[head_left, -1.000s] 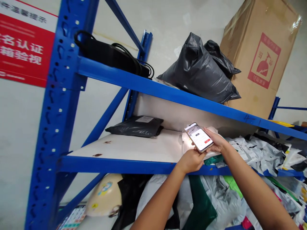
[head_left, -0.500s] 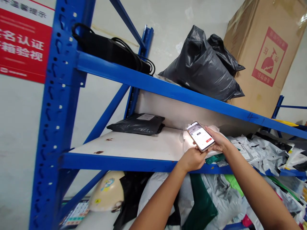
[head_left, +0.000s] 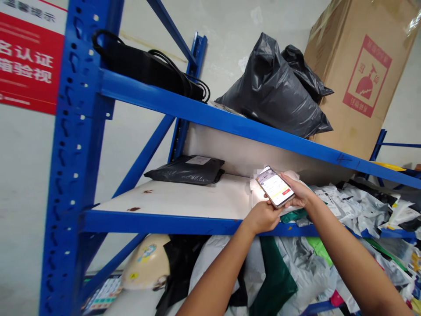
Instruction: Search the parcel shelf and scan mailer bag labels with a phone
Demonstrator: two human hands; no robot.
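A phone [head_left: 275, 187] with a lit screen is held tilted over the middle shelf. My left hand [head_left: 264, 217] grips its lower end from below, and my right hand [head_left: 296, 191] holds its right side. Behind and below the phone lies a white package [head_left: 255, 195], brightly lit beside the phone and partly hidden by it. Dark green wrapping [head_left: 294, 215] shows under my right hand. Farther left on the same shelf rests a flat black parcel [head_left: 194, 170] with a white label.
The blue rack [head_left: 158, 222] has an upright post at the left. Above are a large black bag [head_left: 269, 87], a tall cardboard box [head_left: 365, 79] and a black device with cables [head_left: 141, 63]. Grey parcels [head_left: 365, 206] lie right; a cream helmet [head_left: 146, 263] sits below.
The phone's screen content has changed slightly, with a yellow band now showing on it. The view has shifted a little, so the rack appears slightly farther left. Both hands keep their hold.
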